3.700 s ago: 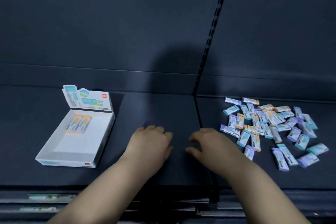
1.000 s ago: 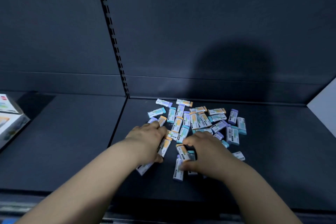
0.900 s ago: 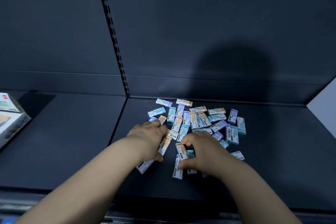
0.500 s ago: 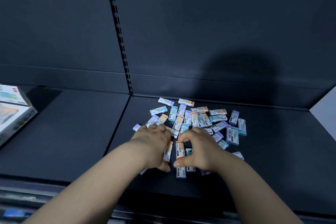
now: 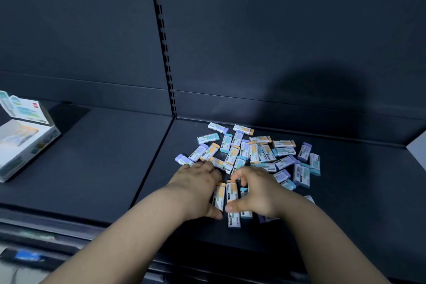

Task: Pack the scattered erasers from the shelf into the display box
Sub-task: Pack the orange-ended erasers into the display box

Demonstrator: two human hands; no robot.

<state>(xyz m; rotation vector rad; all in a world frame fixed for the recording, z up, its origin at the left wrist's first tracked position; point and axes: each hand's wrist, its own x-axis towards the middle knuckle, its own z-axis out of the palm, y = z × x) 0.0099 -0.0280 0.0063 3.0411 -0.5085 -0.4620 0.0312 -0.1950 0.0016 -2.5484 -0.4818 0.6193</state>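
Observation:
Several small erasers (image 5: 253,152) with purple, teal and orange ends lie scattered on the right half of the dark shelf. My left hand (image 5: 198,188) lies palm down at the pile's near left edge. Its thumb is tucked under the near end of an orange-ended eraser (image 5: 219,195) and its fingers curl over the far end. Beside it, my right hand (image 5: 257,192) pinches another orange-ended eraser (image 5: 231,191) lengthwise between thumb and forefinger. More erasers are hidden under both palms. The white display box (image 5: 34,143) stands at the far left, partly cut off by the frame edge.
A slotted upright (image 5: 162,37) divides the dark back panel, and a seam runs down the shelf floor (image 5: 103,168) between box and pile. A pale side panel (image 5: 418,145) closes the shelf at the right. The shelf's front rail (image 5: 57,233) runs below my arms.
Both hands have come from the bare middle of the shelf onto the pile. In the last second they closed together on two orange-ended erasers, now side by side. The view has shifted slightly, showing more of the box.

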